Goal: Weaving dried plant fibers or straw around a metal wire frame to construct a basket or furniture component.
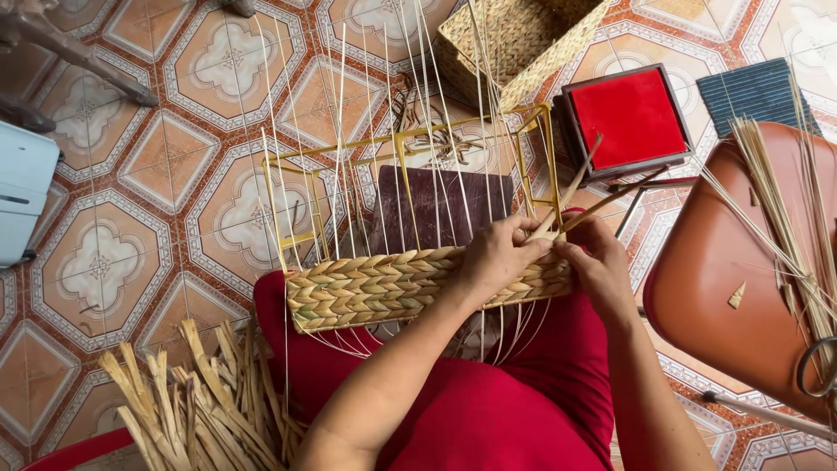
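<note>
Basket (384,292) lies crosswise on my lap, long axis left-right | both hands at its right end | left hand (499,253) pinches strand (571,187) | right hand (597,262) grips rim beside it

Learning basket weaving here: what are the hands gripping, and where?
Both hands, left hand and right hand, pinch flat straw strands at their lower ends, by the woven band.

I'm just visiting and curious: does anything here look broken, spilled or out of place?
Nothing looks damaged. The half-woven straw basket on its yellow metal frame has neat, even rows, and both hands, left hand and right hand, grip flat straw strands. Only the loose dried straw bundle on the floor lies untidy.
</note>
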